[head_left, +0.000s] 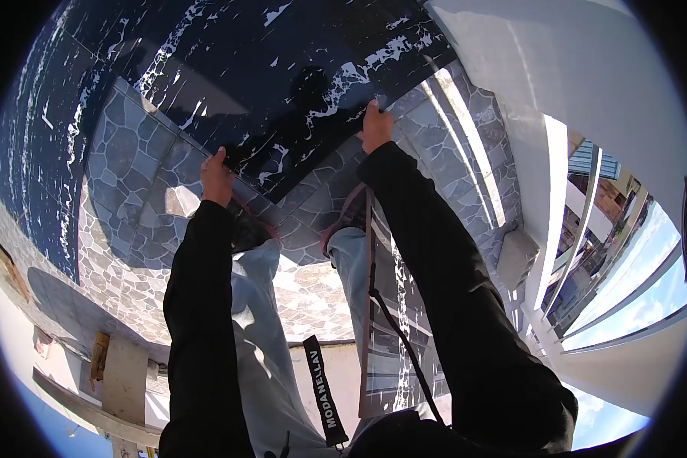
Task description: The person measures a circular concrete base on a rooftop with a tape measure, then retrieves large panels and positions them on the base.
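A large glossy black tile with white veins fills the upper middle, one corner pointing toward me. My left hand grips its lower left edge, thumb on top and fingers out of sight beneath. On the right edge, my right hand holds the tile the same way, with the thumb showing above. The corner between my hands hangs over a floor of grey stone-patterned tiles. A similar black veined surface extends along the left.
My legs in light trousers stand below. Another dark veined panel with a brown edge is beside my right leg. A white wall, a grey block and a railing are at the right. A black strap hangs down.
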Tool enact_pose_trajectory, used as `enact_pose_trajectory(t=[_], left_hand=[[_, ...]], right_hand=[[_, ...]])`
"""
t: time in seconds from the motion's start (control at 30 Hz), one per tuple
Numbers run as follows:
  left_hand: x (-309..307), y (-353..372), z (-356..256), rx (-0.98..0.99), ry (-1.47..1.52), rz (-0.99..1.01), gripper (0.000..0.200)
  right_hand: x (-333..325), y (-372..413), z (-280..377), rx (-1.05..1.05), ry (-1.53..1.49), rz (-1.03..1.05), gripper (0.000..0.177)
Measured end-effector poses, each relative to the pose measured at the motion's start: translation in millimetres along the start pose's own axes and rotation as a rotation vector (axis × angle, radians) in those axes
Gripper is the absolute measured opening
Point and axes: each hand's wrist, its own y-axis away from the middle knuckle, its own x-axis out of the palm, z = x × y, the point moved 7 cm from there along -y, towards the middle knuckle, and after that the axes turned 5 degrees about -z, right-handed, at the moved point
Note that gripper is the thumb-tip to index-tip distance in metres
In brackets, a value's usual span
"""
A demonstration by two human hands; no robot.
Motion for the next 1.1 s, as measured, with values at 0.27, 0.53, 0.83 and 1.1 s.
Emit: enact_pose_trajectory(t=[0.27,0.53,0.83,1.1], left_hand=[[9,30,-24,0.077,0.001,-0.083,0.031],[3,54,-25,-0.021,-0.032,-0.015,0.027],[8,105,-55,-0.034,0.071,0.017,0.018],[30,207,-140,0.05,-0.035,-0.003,0.019]], right_hand=[[-16,30,24,-0.005,-0.152,0.205,0.035],[-42,68,53,-0.061,-0.091,0.244,0.025],[-66,95,81,-0.115,-0.124,0.254,0.026],[-88,137,119,-0.015,-0.219,0.329,0.028]])
